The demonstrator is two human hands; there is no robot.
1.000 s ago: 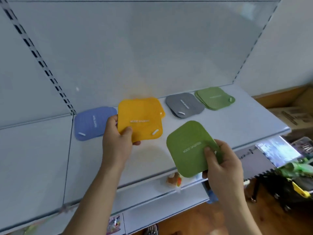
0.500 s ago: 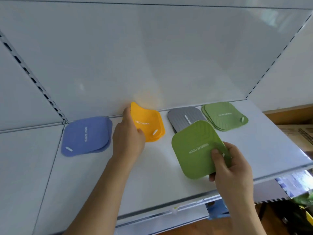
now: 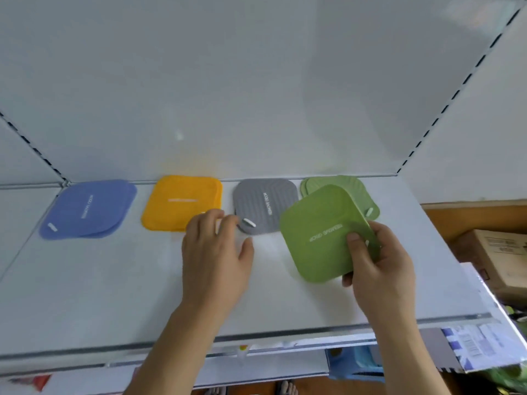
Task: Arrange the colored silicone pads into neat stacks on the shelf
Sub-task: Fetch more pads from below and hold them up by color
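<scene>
The yellow stack (image 3: 182,203) now lies flat at the back of the shelf (image 3: 85,280). Half a second ago the left hand (image 3: 215,253) was pressing a curled yellow pad onto it. That hand has since come off the pad and hovers at 5 o'clock from the stack, its grip spread and holding nothing, fingertips (image 3: 212,215) over the gap between the yellow stack and the gray pad (image 3: 263,205). Judgement: the yellow placement is finished.

The right hand (image 3: 376,260) pinches the loose green pad (image 3: 322,233) at its near right corner, thumb on top. The pad is tilted and lifted off the shelf, now overlapping the near left part of the green stack (image 3: 356,192). It has advanced toward 1 o'clock since the earlier frames. Judgement: the remaining step is to lower it squarely onto that stack.

Edges and clearance:
- Four piles line the back wall: blue stack (image 3: 88,208) at far left, then yellow, gray, green, with narrow gaps between them.
- The blue stack is fanned, not aligned.
- The front of the shelf is bare to its metal lip.
- The green stack lies near the shelf's right edge; a cardboard box (image 3: 496,260) sits beyond it.
</scene>
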